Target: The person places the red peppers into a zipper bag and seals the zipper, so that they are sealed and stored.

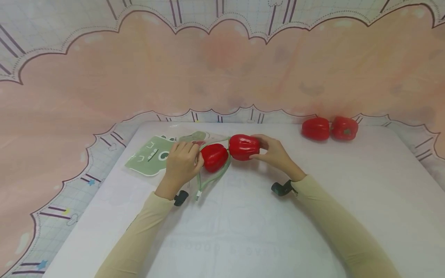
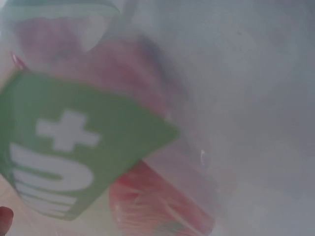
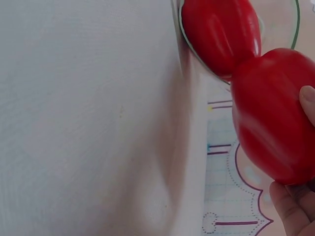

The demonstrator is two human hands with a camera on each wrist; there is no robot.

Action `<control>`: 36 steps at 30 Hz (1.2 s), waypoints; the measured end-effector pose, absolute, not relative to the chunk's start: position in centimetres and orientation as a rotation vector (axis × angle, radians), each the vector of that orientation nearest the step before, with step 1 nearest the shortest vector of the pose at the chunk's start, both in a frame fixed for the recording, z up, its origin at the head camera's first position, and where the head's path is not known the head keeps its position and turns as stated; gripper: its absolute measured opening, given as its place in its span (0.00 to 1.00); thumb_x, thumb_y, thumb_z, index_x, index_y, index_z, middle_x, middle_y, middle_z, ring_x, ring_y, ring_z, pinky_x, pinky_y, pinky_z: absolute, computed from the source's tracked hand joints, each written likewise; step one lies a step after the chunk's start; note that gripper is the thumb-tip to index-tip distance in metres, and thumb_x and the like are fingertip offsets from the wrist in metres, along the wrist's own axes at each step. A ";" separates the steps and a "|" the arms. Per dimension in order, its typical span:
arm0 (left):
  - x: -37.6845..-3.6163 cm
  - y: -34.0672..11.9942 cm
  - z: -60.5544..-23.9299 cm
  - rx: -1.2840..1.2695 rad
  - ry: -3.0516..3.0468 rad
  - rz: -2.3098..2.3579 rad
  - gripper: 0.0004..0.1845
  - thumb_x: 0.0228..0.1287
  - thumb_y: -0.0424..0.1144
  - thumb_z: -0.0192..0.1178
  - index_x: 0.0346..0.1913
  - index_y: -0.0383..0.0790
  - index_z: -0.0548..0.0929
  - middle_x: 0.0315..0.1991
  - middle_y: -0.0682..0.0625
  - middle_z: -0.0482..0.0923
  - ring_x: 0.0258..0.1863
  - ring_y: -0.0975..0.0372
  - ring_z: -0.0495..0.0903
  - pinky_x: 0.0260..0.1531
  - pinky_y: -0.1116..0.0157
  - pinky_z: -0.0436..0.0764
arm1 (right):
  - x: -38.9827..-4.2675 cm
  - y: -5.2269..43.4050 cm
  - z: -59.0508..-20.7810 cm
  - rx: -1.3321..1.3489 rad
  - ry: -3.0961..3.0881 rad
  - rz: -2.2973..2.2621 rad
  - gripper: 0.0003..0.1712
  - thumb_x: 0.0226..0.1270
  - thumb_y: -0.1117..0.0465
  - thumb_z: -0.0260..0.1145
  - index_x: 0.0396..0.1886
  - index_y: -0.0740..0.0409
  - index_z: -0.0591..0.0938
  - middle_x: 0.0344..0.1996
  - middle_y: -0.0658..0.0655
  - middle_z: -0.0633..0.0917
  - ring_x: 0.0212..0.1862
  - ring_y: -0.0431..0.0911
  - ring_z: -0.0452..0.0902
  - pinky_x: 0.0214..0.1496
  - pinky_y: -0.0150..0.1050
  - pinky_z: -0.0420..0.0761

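Right hand [image 1: 272, 152] pinching a pepper [image 1: 244, 147], left hand [image 1: 182, 162] curled on the bag [image 1: 147, 157], 10 o'clock on the counter [image 1: 243, 227]; two more peppers [image 1: 315, 129] around 2.

A glossy red pepper [image 1: 244, 147], sideways, touches another pepper [image 1: 214, 157] by a clear, green-printed bag [image 1: 147, 157].

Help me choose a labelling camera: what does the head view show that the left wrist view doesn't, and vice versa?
Only the head view shows the right hand, which grips a red pepper, and a pair of peppers at the back right. Only the left wrist view shows a white plus sign. Both show green bag print and red peppers, though the wrist view is hazy.
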State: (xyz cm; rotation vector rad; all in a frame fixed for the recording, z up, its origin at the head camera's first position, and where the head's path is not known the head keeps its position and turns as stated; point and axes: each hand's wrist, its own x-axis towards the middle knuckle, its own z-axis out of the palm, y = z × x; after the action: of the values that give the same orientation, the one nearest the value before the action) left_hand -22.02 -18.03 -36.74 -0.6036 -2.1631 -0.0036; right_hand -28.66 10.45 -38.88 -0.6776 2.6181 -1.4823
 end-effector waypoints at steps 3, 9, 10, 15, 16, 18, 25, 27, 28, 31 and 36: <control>-22.1 -18.1 -36.8 -0.604 -2.164 -0.009 0.05 0.51 0.34 0.56 0.24 0.35 0.75 0.22 0.43 0.79 0.27 0.52 0.76 0.34 0.58 0.74 | -28.7 10.4 -39.0 -0.678 2.624 -1.479 0.37 0.52 0.64 0.72 0.63 0.60 0.69 0.61 0.62 0.75 0.62 0.55 0.72 0.60 0.51 0.73; -22.2 -18.1 -37.0 -0.605 -2.154 -0.029 0.04 0.50 0.34 0.55 0.24 0.35 0.74 0.22 0.43 0.78 0.27 0.52 0.75 0.32 0.59 0.73 | -28.8 10.3 -39.2 -0.691 2.622 -1.468 0.37 0.52 0.64 0.71 0.64 0.60 0.69 0.61 0.62 0.75 0.62 0.56 0.72 0.61 0.51 0.73; -22.2 -18.1 -36.9 -0.606 -2.152 -0.029 0.04 0.50 0.34 0.55 0.24 0.35 0.74 0.22 0.43 0.78 0.27 0.52 0.75 0.32 0.59 0.73 | -28.7 10.2 -39.2 -0.689 2.621 -1.467 0.37 0.52 0.64 0.72 0.64 0.60 0.69 0.61 0.62 0.75 0.62 0.55 0.72 0.61 0.51 0.73; -22.2 -18.0 -36.9 -0.609 -2.145 -0.027 0.04 0.51 0.34 0.55 0.25 0.35 0.75 0.22 0.43 0.79 0.26 0.52 0.76 0.32 0.58 0.73 | -28.6 10.0 -39.0 -0.688 2.620 -1.461 0.37 0.52 0.64 0.72 0.64 0.60 0.69 0.61 0.62 0.75 0.63 0.56 0.72 0.61 0.51 0.73; -22.2 -18.0 -36.9 -0.609 -2.146 -0.026 0.05 0.51 0.34 0.54 0.25 0.35 0.75 0.22 0.43 0.79 0.26 0.52 0.76 0.33 0.58 0.73 | -28.6 10.0 -38.9 -0.691 2.620 -1.459 0.37 0.52 0.64 0.72 0.64 0.60 0.69 0.61 0.63 0.75 0.63 0.56 0.72 0.61 0.51 0.73; -22.2 -18.0 -36.9 -0.608 -2.148 -0.024 0.05 0.51 0.34 0.54 0.25 0.35 0.75 0.22 0.43 0.79 0.26 0.52 0.76 0.33 0.58 0.74 | -28.5 9.9 -38.8 -0.695 2.618 -1.455 0.37 0.52 0.64 0.72 0.64 0.60 0.69 0.61 0.63 0.75 0.63 0.56 0.72 0.61 0.51 0.73; -22.2 -17.8 -36.8 -0.606 -2.162 -0.015 0.05 0.52 0.34 0.54 0.26 0.35 0.75 0.23 0.43 0.79 0.27 0.52 0.76 0.34 0.58 0.75 | -28.4 9.6 -38.7 -0.733 2.619 -1.442 0.37 0.52 0.64 0.72 0.63 0.60 0.70 0.60 0.62 0.76 0.62 0.55 0.73 0.61 0.50 0.73; -22.2 -17.8 -36.9 -0.605 -2.169 -0.011 0.05 0.52 0.35 0.54 0.25 0.35 0.75 0.23 0.43 0.79 0.27 0.52 0.76 0.34 0.58 0.75 | -28.4 9.6 -38.8 -0.750 2.616 -1.444 0.37 0.51 0.65 0.72 0.63 0.60 0.70 0.60 0.62 0.76 0.62 0.55 0.73 0.61 0.51 0.73; -22.2 -17.8 -36.9 -0.604 -2.172 -0.013 0.05 0.52 0.35 0.54 0.25 0.35 0.75 0.23 0.43 0.79 0.27 0.52 0.76 0.34 0.58 0.75 | -28.4 9.6 -38.8 -0.755 2.612 -1.447 0.37 0.51 0.65 0.72 0.63 0.60 0.70 0.60 0.62 0.76 0.62 0.55 0.73 0.61 0.51 0.73; -22.1 -17.7 -36.9 -0.603 -2.180 -0.014 0.06 0.53 0.35 0.54 0.26 0.34 0.75 0.24 0.43 0.79 0.27 0.52 0.76 0.33 0.58 0.75 | -28.5 9.5 -38.9 -0.775 2.609 -1.446 0.37 0.51 0.65 0.72 0.63 0.60 0.70 0.60 0.62 0.76 0.62 0.55 0.73 0.61 0.51 0.73; -22.0 -17.6 -36.8 -0.606 -2.170 -0.018 0.05 0.51 0.34 0.56 0.25 0.34 0.75 0.23 0.43 0.79 0.27 0.51 0.76 0.34 0.58 0.75 | -28.4 9.4 -38.8 -0.811 2.599 -1.426 0.37 0.51 0.64 0.72 0.63 0.59 0.71 0.60 0.61 0.76 0.62 0.54 0.73 0.61 0.50 0.73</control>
State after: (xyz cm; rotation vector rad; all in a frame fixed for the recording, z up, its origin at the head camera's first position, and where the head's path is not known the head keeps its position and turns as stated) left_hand -22.03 -17.64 -36.75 -0.6056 -2.1700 -0.0184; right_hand -28.37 9.39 -38.77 -0.8111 2.5993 -1.4257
